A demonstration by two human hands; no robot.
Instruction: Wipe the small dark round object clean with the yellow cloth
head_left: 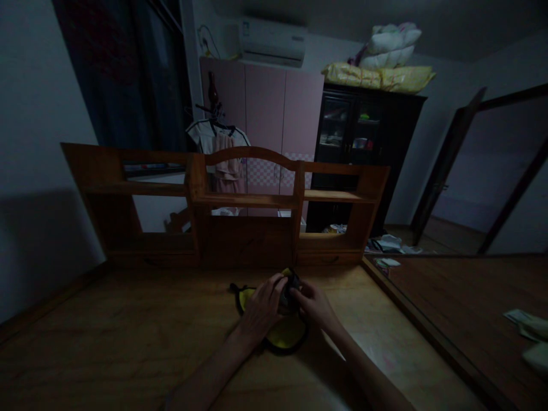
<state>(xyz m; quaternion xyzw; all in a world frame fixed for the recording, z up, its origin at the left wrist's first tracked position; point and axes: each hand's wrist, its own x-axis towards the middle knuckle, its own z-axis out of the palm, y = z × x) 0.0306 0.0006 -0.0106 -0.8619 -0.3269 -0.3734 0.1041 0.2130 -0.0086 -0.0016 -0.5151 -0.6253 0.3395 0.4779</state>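
Observation:
A yellow cloth-like piece with dark edging (285,335) lies partly spread on the pale wooden board; its exact kind does not show in the dim light. A dark grey bunched part (288,298) sits at its upper middle, between my hands. My left hand (264,303) has its fingers curled over the left side of this bunched part. From the right, my right hand (315,303) pinches its edge between thumb and fingers. One yellow corner with a dark tab (240,294) pokes out left of my left hand. The fingers hide some of the piece.
A wooden shelf unit (246,200) with drawers stands along the far edge of the board. A raised wooden rail (422,319) runs down the right side, above the floor. Behind are pink wardrobe doors (265,114), a black cabinet (400,123) and hanging clothes (226,154).

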